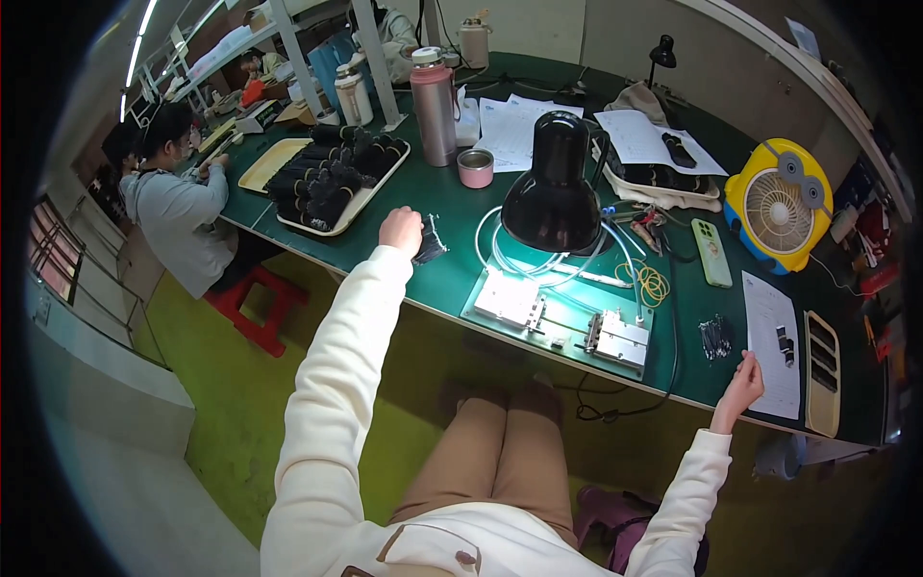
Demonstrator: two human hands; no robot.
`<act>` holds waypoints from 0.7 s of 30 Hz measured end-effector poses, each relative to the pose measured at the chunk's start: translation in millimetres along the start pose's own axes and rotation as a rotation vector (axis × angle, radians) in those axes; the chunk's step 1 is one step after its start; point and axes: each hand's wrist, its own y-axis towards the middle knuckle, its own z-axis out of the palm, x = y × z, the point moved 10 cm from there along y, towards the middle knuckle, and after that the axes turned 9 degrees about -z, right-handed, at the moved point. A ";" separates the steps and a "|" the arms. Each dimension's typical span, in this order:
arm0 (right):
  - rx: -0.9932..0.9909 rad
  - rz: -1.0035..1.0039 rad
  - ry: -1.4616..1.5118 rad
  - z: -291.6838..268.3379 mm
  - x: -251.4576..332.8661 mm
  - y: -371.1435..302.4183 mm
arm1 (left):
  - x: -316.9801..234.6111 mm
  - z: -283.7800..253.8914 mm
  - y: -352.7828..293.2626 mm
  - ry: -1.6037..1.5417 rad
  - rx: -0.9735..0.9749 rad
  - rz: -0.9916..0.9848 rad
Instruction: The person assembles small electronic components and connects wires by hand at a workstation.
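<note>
My left hand (401, 229) is at the table's front edge, fingers curled closed. It touches or overlaps the left side of a small pile of short black wires (431, 242) with pale ends; whether it grips any is hidden. On the right, my right hand (740, 387) has its fingertips pinched together beside a printed sheet (772, 332); anything between them is too small to make out. A second pile of short dark wires (714, 338) lies just beyond it. Between my hands sits a metal clamping fixture (615, 338) with two silver blocks and clear tubing, lit by a black desk lamp (556, 183).
A tray (338, 226) heaped with black cable bundles stands at the far left, near a steel bottle (435, 111) and pink cup (475, 168). Rightward are a green phone (711, 252), yellow fan (781, 207) and narrow tray (822, 409). A co-worker (183, 212) sits at left.
</note>
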 end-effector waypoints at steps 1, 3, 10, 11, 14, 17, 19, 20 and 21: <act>-0.004 -0.003 0.002 0.1 2.1 0.2 | 0.9 -1.6 -0.8 0.006 -0.058 0.001; 0.012 0.024 0.007 1.4 3.7 -1.7 | 3.1 -4.8 -4.1 0.019 -0.169 0.004; 0.027 0.025 -0.008 0.6 0.2 1.0 | 5.7 -14.0 -4.5 0.066 -0.180 -0.079; 0.029 0.031 -0.005 0.6 -0.7 1.1 | 7.6 -15.5 -4.5 0.081 -0.155 -0.120; 0.032 0.033 0.000 1.9 -2.2 2.4 | 5.2 -24.3 -7.5 0.022 -0.254 -0.092; 0.041 0.028 0.004 4.5 -5.9 2.8 | 9.7 -30.7 -8.9 -0.068 -0.315 -0.107; 0.051 -0.012 -0.007 8.2 -10.4 4.4 | 20.6 -35.3 -8.2 -0.186 -0.339 -0.162; 0.055 -0.033 -0.009 7.9 -10.5 5.6 | 21.4 -37.3 -8.4 -0.187 -0.348 -0.164; 0.056 -0.039 0.000 5.7 -10.2 6.4 | 28.9 -37.2 -8.6 -0.253 -0.337 -0.229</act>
